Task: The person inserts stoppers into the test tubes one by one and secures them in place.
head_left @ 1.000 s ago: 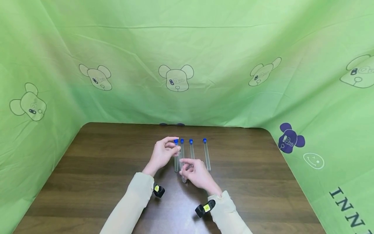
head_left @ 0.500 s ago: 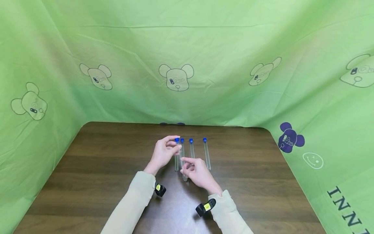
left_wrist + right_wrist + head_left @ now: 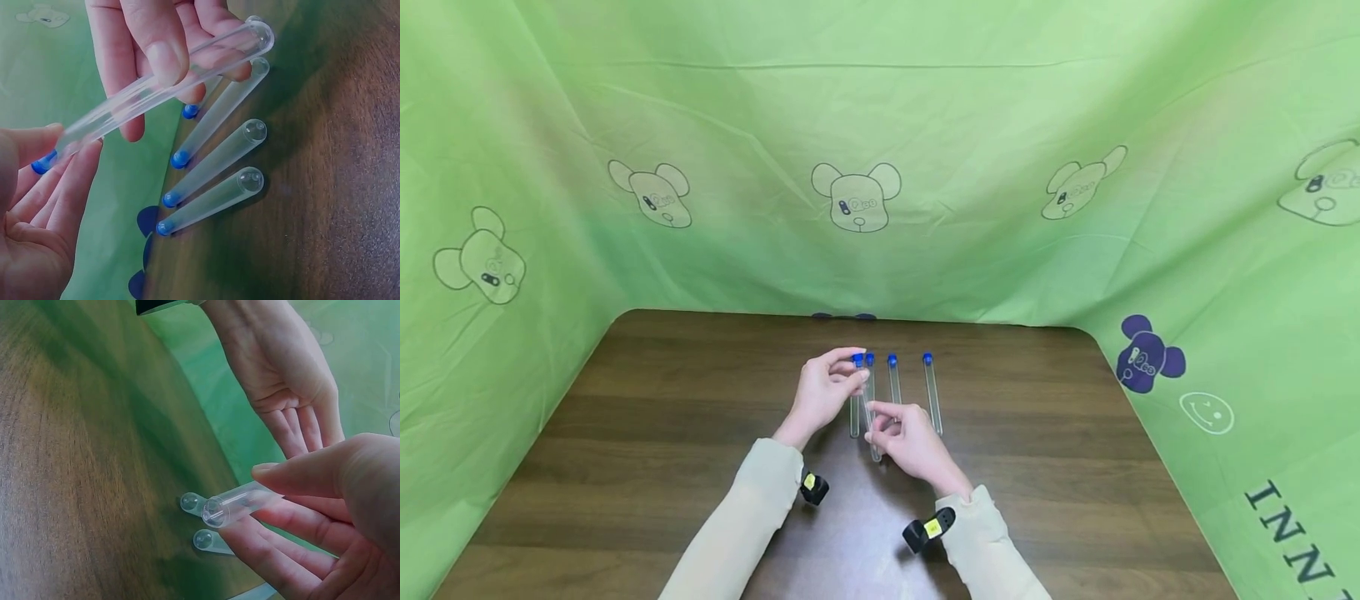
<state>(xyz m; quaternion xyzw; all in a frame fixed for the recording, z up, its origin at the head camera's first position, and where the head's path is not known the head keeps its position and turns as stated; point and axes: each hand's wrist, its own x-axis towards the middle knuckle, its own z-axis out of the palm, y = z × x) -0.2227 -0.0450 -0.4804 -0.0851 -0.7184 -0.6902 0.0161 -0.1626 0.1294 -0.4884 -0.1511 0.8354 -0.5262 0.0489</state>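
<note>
My left hand [image 3: 820, 390] and right hand [image 3: 912, 442] hold one clear test tube [image 3: 103, 119] between them, raised above the table. In the left wrist view, the left thumb and fingers pinch it at its blue cap [image 3: 42, 164]. The right thumb and fingers grip the tube's body towards its rounded end. From the right wrist view, that rounded end of the test tube [image 3: 215, 512] points out past the right fingers. The tube looks empty and slants, its capped end farthest from me.
Several more blue-capped test tubes lie side by side under and right of the hands, among them a rightmost tube [image 3: 932, 396]. They rest on a brown wooden table [image 3: 1037, 467]. A green printed cloth [image 3: 857, 108] encloses the back and sides.
The hands and the held test tube have shifted very slightly, the left hand a little to the right. Both grips stay the same, and the lying tubes remain in place.
</note>
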